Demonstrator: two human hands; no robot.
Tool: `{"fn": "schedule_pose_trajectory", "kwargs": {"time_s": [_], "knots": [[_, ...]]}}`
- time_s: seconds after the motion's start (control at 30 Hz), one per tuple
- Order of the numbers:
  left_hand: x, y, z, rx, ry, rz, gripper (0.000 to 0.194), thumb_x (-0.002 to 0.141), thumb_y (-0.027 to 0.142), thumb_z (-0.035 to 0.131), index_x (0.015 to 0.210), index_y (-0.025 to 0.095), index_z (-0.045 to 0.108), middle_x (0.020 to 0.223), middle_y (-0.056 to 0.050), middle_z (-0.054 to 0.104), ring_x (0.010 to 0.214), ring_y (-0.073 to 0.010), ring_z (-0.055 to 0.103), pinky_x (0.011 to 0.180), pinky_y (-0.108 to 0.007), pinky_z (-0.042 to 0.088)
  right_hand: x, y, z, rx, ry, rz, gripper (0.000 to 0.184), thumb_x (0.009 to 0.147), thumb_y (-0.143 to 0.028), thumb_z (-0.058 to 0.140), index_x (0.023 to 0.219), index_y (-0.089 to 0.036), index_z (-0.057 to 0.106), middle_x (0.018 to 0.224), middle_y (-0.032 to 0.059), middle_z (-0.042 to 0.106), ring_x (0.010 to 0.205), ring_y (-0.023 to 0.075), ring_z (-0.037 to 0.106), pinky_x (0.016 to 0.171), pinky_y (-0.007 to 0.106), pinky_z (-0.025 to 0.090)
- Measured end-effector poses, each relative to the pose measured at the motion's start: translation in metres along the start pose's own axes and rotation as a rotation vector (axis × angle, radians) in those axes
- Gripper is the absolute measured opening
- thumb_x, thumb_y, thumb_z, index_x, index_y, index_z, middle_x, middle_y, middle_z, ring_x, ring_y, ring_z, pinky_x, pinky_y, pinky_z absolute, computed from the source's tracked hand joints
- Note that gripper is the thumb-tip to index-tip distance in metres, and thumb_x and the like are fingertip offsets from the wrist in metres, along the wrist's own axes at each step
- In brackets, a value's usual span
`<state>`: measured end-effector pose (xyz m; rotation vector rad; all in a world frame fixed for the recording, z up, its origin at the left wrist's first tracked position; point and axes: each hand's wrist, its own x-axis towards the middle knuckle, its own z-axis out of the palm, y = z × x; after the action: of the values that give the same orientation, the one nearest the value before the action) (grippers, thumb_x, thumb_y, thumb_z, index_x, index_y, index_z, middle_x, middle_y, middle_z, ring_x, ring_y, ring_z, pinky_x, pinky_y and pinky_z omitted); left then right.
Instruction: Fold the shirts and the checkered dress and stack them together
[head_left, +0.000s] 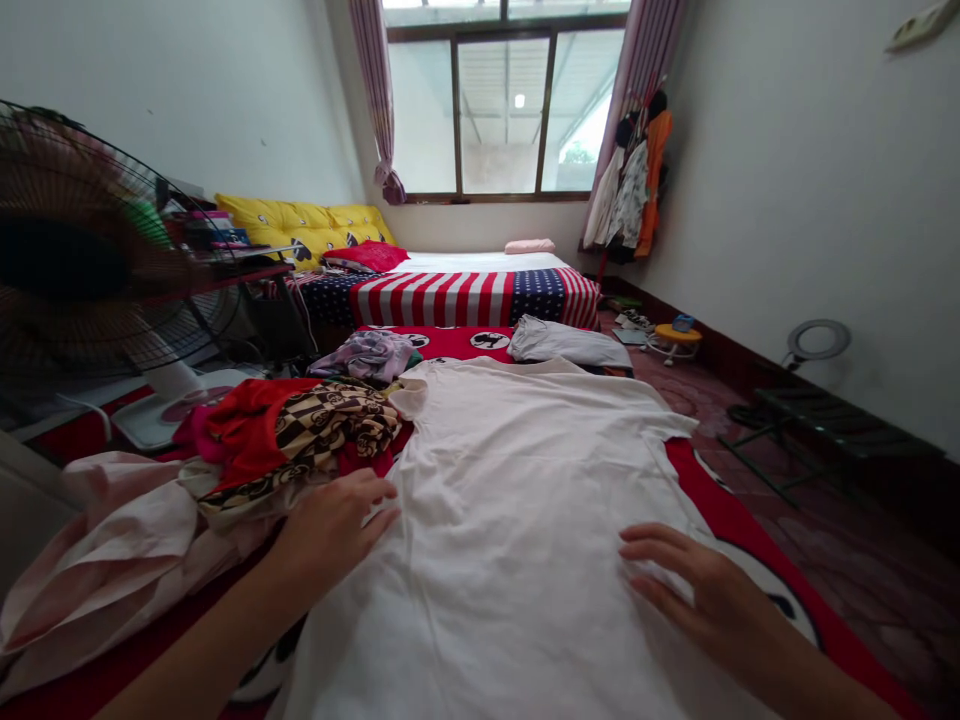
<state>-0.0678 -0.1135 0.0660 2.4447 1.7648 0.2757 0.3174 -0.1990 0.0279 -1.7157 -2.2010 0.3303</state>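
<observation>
A white T-shirt (517,500) lies spread out in front of me on a red patterned cover (686,470), its collar and sleeves toward the far side. My left hand (337,515) is at the shirt's left edge, fingers stretched out and a little bent, gripping nothing. On the right part of the shirt rests my right hand (686,575), its fingers apart and holding nothing; whether it presses on the cloth I cannot tell. Left of the shirt is a heap of clothes, with a red and brown checked garment (315,430) and a pale pink garment (127,530).
A folded grey garment (566,343) and a crumpled patterned garment (367,355) lie beyond the shirt. At the left stands a fan (67,250). A bed with a striped cover (442,298) is farther back. To the right are a dark folding stool (832,425) and a ring light (819,340).
</observation>
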Motion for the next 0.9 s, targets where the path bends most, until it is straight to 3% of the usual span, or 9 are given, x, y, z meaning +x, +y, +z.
{"fn": "schedule_pose_trajectory", "kwargs": {"time_s": [0.1,0.2,0.3,0.43,0.53,0.63,0.77,0.83,0.9], "knots": [[0.033,0.041,0.012,-0.185,0.024,0.252,0.033,0.09,0.033,0.048,0.114,0.02,0.065,0.114,-0.008,0.065,0.101,-0.0208,0.062,0.089,-0.03,0.045,0.024,0.009,0.006,-0.05,0.099,0.012,0.031,0.091,-0.037,0.045,0.108,-0.023,0.066,0.125,0.0087,0.06,0.113,0.0215,0.059,0.098,0.037,0.047],[0.072,0.069,0.038,-0.231,-0.022,0.391,0.051,0.09,0.037,0.05,0.137,0.018,0.047,0.141,-0.012,0.047,0.126,-0.0229,0.048,0.105,-0.033,0.037,0.035,0.03,0.019,-0.169,0.153,0.014,0.048,0.088,-0.042,0.047,0.13,-0.018,0.054,0.142,0.0123,0.046,0.129,0.0248,0.046,0.106,0.041,0.04],[0.101,0.077,0.067,-0.132,-0.052,0.314,0.066,0.089,0.045,0.05,0.145,0.015,0.035,0.153,-0.018,0.026,0.141,-0.0299,0.024,0.113,-0.046,0.023,0.021,0.06,0.028,-0.317,0.131,0.095,0.066,0.087,-0.054,0.044,0.14,-0.015,0.043,0.15,0.0136,0.034,0.137,0.0282,0.034,0.108,0.047,0.036],[0.114,0.072,0.095,-0.051,0.028,0.239,0.068,0.088,0.057,0.045,0.144,0.021,0.037,0.154,-0.018,0.022,0.143,-0.0336,0.014,0.113,-0.054,0.011,-0.004,0.083,0.013,-0.506,0.064,0.361,0.067,0.086,-0.06,0.039,0.13,-0.014,0.055,0.141,0.0182,0.046,0.13,0.0346,0.043,0.101,0.056,0.04],[0.112,0.07,0.102,-0.046,0.081,0.251,0.063,0.087,0.059,0.046,0.142,0.028,0.04,0.155,-0.015,0.022,0.143,-0.0335,0.013,0.113,-0.054,0.01,0.009,0.066,-0.005,-0.604,0.038,0.392,0.059,0.083,-0.056,0.048,0.12,-0.012,0.064,0.132,0.0231,0.053,0.126,0.0388,0.047,0.101,0.06,0.036],[0.11,0.07,0.103,-0.079,0.099,0.25,0.069,0.084,0.058,0.052,0.144,0.029,0.036,0.155,-0.015,0.022,0.143,-0.033,0.014,0.114,-0.053,0.01,0.054,0.021,-0.006,-0.574,0.115,0.207,0.058,0.083,-0.048,0.053,0.13,-0.014,0.056,0.146,0.0179,0.039,0.135,0.0342,0.035,0.108,0.058,0.028],[0.113,0.064,0.104,-0.245,0.154,0.251,0.08,0.086,0.053,0.051,0.15,0.021,0.016,0.155,-0.013,0.021,0.144,-0.0265,0.014,0.115,-0.05,0.014,0.127,-0.041,0.02,-0.322,0.019,-0.059,0.06,0.09,-0.047,0.045,0.142,-0.017,0.039,0.154,0.0115,0.024,0.142,0.0265,0.022,0.111,0.054,0.024],[0.117,0.057,0.104,-0.351,0.204,0.192,0.071,0.091,0.045,0.044,0.15,0.015,0.017,0.154,-0.013,0.024,0.143,-0.0215,0.018,0.116,-0.043,0.019,0.154,-0.051,0.036,-0.246,-0.022,-0.119,0.065,0.091,-0.052,0.041,0.146,-0.019,0.032,0.156,0.009,0.019,0.143,0.0249,0.017,0.112,0.054,0.02],[0.122,0.049,0.103,-0.393,0.241,0.083,0.063,0.094,0.038,0.038,0.148,0.009,0.022,0.152,-0.014,0.03,0.142,-0.0193,0.024,0.115,-0.037,0.023,0.168,-0.041,0.047,-0.238,-0.049,-0.085,0.066,0.092,-0.056,0.036,0.148,-0.022,0.028,0.156,0.0067,0.018,0.144,0.0246,0.015,0.113,0.055,0.017]]}}
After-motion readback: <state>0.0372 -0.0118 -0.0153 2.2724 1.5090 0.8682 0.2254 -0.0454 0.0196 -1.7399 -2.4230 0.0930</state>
